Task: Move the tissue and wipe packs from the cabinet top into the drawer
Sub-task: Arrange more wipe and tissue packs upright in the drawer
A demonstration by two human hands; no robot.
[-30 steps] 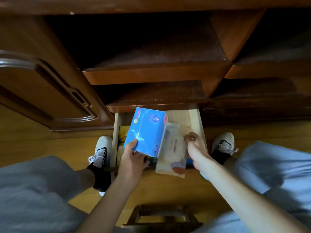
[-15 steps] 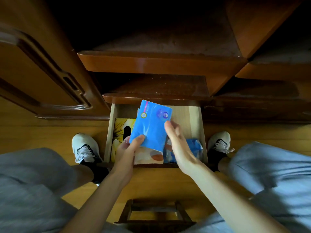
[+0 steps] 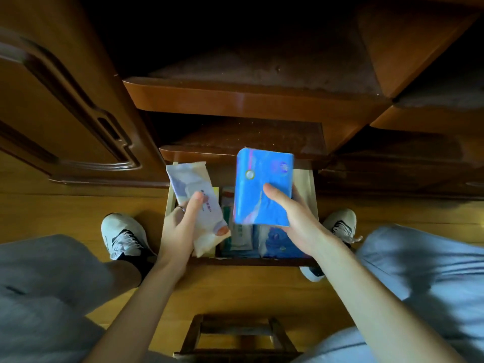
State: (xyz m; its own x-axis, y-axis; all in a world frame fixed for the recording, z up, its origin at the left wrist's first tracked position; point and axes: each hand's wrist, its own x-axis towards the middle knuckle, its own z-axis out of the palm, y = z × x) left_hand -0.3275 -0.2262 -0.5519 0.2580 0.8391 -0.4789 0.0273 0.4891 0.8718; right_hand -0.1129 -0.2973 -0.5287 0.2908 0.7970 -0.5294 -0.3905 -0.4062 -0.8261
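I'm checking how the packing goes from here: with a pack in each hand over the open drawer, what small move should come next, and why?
Probably lower the blue tissue pack, gripped by the right hand, onto the blue pack already lying in the drawer. It hangs right above that spot, while the left hand holds the white wipe pack over the drawer's left side.

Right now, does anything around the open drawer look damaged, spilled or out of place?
Nothing stands out. The left hand holds the white wipe pack and the right hand holds the blue tissue pack, both above the open drawer. The packets already inside lie flat; no damage shows.
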